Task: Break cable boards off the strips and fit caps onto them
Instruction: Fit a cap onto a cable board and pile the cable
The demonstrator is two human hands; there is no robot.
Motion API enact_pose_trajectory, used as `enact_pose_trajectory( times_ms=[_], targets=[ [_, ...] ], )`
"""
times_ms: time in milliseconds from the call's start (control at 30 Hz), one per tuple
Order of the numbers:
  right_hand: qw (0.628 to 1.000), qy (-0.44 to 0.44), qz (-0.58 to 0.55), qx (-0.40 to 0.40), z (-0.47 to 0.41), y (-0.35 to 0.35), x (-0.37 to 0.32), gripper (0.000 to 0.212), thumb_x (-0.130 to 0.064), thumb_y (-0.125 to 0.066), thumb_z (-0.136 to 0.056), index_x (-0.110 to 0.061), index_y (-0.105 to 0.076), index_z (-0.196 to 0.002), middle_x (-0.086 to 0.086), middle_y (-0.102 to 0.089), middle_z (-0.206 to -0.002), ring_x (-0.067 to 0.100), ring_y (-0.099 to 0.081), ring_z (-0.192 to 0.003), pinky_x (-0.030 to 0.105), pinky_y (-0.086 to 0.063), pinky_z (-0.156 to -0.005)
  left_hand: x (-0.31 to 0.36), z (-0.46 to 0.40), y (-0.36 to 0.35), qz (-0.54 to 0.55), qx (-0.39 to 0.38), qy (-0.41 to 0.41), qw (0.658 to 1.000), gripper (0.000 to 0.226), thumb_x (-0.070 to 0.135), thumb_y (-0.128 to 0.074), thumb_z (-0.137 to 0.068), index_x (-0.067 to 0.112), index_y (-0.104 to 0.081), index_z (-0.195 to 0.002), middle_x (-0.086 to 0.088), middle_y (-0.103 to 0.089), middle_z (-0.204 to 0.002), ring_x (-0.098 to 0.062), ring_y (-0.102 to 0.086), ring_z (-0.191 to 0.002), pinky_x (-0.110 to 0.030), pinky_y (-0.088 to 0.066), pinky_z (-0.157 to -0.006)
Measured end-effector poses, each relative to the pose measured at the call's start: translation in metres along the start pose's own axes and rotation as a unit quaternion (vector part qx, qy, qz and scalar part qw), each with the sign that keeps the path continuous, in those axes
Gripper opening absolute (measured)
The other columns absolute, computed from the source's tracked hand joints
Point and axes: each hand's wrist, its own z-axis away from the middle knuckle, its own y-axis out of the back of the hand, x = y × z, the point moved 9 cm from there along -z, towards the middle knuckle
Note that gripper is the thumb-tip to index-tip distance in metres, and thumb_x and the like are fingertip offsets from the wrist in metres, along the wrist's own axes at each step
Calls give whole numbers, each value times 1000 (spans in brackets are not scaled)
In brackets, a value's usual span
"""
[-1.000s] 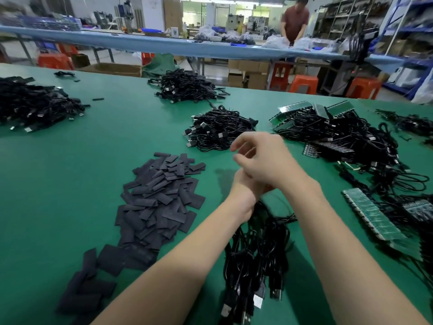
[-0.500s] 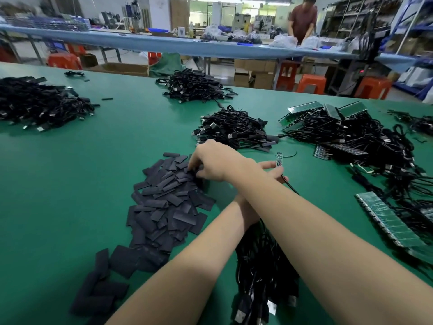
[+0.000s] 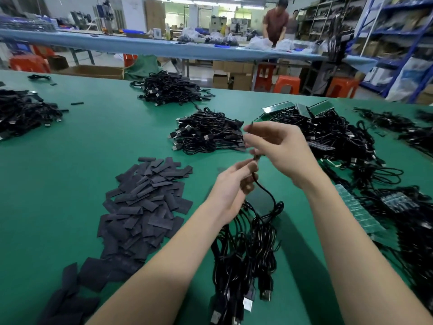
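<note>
**2 hands bring cap and cable board together above the mat**

2 fingertips of the right hand (image 3: 281, 148), thumb and forefinger, are closed in a pinch on a small dark cap (image 3: 251, 125), which stands up just clear of them; the other fingers curl loosely beneath. Below and to its left, the left hand (image 3: 232, 184) pinches the cable (image 3: 264, 192) just behind its board end (image 3: 257, 157), which points up toward the right hand. Board and cap are near one another but apart; motion blur hides finer detail of both.

The cable runs down from the left hand into a loose bundle of cables (image 3: 246, 259) lying on the green mat (image 3: 82, 160) between the forearms. Left of the bundle lies the heap of flat black caps (image 3: 145, 207). On the right, green board strips (image 3: 358, 212) lie among tangled cables, with more strips (image 3: 302, 109) at the far side. 2 piles of cables (image 3: 206, 132) (image 3: 171, 89) lie beyond the hands.

Judged from this arrangement, the breaking step is done for this piece and the capping step is in hand. The next move calls for aligning the cap's open end with the board's edge, then sliding it on squarely while the left hand steadies the cable close behind the board.
</note>
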Motion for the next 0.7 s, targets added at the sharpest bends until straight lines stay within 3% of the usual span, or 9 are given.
enact_pose_trajectory(
  times_ms=[133, 400, 600, 700],
  targets=[
    [989, -41, -124, 68, 17, 43, 29, 13, -7, -74, -89, -8, -76, -102, 13, -76, -95, 18, -71, -88, 31, -58, -88, -3, 3, -3, -13, -37, 18, 999, 8, 9, -61, -96, 10, -66, -102, 4, -65, -75, -6, -57, -66, -15, -38, -49],
    [971, -66, -223, 59, 28, 44, 50, 13, -1, -70, -87, -6, -76, -99, 11, -77, -92, 18, -72, -89, 23, -56, -84, -5, 7, -6, -10, -57, 45, 997, 10, 13, -63, -93, 9, -71, -97, 3, -61, -75, -5, -55, -64, -13, -37, -49],
    [970, -62, -229, 51, 29, 37, 48, 18, -2, -72, -85, -4, -75, -102, 13, -77, -96, 19, -73, -93, 25, -56, -86, -5, 7, -7, -17, -67, 42, 997, 21, 14, -63, -94, 14, -80, -81, 4, -62, -74, -4, -56, -62, -13, -38, -49],
    [973, -62, -215, 62, 30, 39, 49, 17, 1, -72, -87, -3, -75, -103, 14, -77, -97, 20, -72, -94, 26, -57, -86, -4, 7, -7, -24, -72, 40, 996, 15, 14, -66, -93, 14, -77, -83, 3, -62, -75, -5, -56, -63, -14, -39, -50]
  ],
)
